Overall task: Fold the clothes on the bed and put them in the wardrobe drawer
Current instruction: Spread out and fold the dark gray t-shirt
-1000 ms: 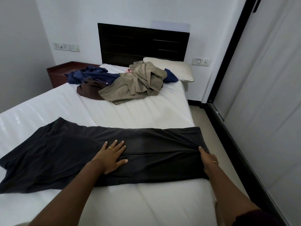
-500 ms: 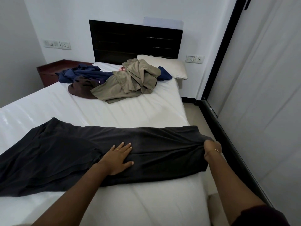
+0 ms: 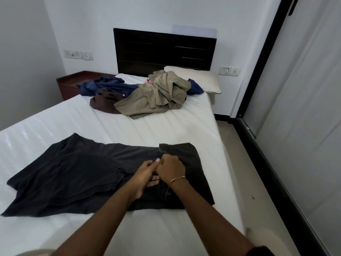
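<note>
A dark grey garment (image 3: 73, 174) lies spread across the near part of the white bed (image 3: 162, 130). Its right end is folded over to the left, toward the middle. My right hand (image 3: 171, 168) grips that folded end with curled fingers. Right beside it, my left hand (image 3: 145, 174) rests flat on the garment and touches the right hand. Near the headboard lies a heap of unfolded clothes: a khaki piece (image 3: 156, 95), a navy piece (image 3: 105, 85) and a brown piece (image 3: 103, 104).
A white pillow (image 3: 201, 78) lies by the dark headboard (image 3: 164, 48). A wooden bedside table (image 3: 73, 82) stands at the far left. Wardrobe sliding doors (image 3: 299, 108) run along the right, with a narrow strip of floor (image 3: 238, 156) between them and the bed.
My right hand has carried the garment's right end leftward over the middle, making a fold. It now meets my left hand, which stayed on the cloth.
</note>
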`<state>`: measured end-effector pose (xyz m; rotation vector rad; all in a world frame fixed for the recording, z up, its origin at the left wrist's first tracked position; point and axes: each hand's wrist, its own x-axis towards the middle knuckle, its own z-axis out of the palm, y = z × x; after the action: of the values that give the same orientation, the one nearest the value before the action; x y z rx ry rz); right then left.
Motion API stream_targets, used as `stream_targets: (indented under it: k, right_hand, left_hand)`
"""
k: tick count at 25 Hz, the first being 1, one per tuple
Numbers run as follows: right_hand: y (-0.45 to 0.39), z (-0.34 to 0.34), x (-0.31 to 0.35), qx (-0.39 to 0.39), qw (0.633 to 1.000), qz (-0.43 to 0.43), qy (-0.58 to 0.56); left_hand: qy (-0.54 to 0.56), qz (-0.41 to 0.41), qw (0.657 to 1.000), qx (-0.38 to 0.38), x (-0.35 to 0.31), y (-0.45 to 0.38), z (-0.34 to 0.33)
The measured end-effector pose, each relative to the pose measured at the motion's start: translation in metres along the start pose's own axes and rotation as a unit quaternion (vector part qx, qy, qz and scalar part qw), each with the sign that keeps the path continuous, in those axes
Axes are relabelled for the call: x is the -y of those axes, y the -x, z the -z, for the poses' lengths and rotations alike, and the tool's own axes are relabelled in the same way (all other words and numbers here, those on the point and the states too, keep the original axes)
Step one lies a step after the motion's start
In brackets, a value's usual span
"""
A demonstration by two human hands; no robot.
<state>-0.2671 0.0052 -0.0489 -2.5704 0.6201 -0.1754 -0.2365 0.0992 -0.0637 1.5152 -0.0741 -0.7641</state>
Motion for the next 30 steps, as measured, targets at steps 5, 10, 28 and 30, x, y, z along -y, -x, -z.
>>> stream_targets:
  k: [5,10,28,30]
  right_hand:
    - [-0.027,0.006,-0.064,-0.081,0.99,-0.057,0.103]
    - [-0.027,-0.009,-0.09,-0.007,0.989,-0.063,0.136]
    - [-0.016,-0.028,-0.091,-0.024,0.986,-0.043,0.158]
    - [-0.015,-0.026,-0.091,-0.021,0.987,-0.044,0.154]
  left_hand:
    - [-0.105,-0.08,0.991,-0.001,0.008,-0.005,-0.016]
    - [-0.147,-0.086,0.985,-0.001,0.013,-0.016,-0.021]
    - [-0.083,-0.036,0.996,0.015,0.002,-0.033,-0.01]
    - [-0.073,-0.043,0.996,-0.03,0.0,-0.029,-0.02]
